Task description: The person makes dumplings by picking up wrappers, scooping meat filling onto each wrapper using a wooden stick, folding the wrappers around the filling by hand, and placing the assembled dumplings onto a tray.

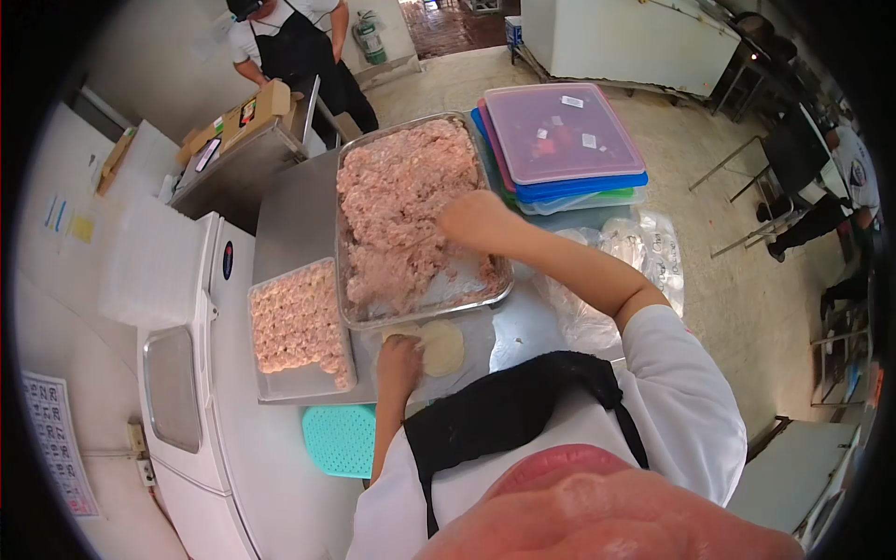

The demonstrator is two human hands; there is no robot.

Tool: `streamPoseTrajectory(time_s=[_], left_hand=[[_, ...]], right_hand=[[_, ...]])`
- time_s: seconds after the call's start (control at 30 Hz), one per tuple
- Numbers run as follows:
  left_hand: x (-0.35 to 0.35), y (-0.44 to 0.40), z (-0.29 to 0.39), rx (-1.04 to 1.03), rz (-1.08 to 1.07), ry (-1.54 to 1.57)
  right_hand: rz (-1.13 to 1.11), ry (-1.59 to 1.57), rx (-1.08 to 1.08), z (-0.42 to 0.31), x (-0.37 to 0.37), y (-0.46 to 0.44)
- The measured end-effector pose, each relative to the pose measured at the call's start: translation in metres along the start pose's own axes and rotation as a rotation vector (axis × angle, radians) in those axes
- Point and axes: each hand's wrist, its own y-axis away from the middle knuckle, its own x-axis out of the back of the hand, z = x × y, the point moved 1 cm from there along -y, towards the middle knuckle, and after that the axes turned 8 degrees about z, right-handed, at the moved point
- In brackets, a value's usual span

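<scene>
The right hand (474,222) is at the minced meat (406,177), fingers hidden; the left hand (401,361) adjoins a pale disc (443,348); neither grip can be told.

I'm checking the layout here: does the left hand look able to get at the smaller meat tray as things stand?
Probably yes. The left hand, beside a pale disc, is close to the smaller meat tray; only metal tabletop shows between them, and no lid shows on the tray.
</scene>
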Motion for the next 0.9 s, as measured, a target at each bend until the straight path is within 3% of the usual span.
streamPoseTrajectory(time_s=[0.03,0.07,0.2,0.27,0.4,0.53,0.63,0.7,0.8,0.9], left_hand=[[0.009,-0.005,0.014,-0.010,-0.006,-0.026],[0.018,-0.007,0.028,0.127,-0.047,-0.148],[0.021,-0.007,0.053,0.033,0.044,-0.098],[0.005,-0.001,0.045,-0.056,-0.046,0.052],[-0.016,0.004,0.024,0.019,-0.002,0.091],[-0.012,0.007,0.010,0.070,0.013,0.182],[0.002,0.001,0.011,0.071,0.036,0.199],[0.011,-0.005,0.015,0.062,0.121,0.159],[0.019,-0.010,0.003,0.242,0.060,0.297],[0.025,-0.010,-0.003,0.310,0.134,0.436]], right_hand=[[0.001,-0.005,0.014,-0.004,-0.008,-0.002],[-0.004,-0.015,0.029,-0.009,-0.016,-0.004],[0.156,-0.278,0.152,-0.038,-0.047,0.022],[-0.004,-0.252,0.191,-0.043,-0.031,0.029],[-0.310,-0.226,0.218,-0.045,-0.043,0.056],[-0.426,-0.082,0.138,-0.025,0.015,0.023],[-0.200,-0.018,0.159,-0.014,-0.014,0.015],[-0.247,-0.054,0.171,-0.036,-0.028,0.032],[-0.289,0.008,0.210,-0.050,-0.020,0.044],[-0.387,0.066,0.045,-0.035,0.007,0.016]])
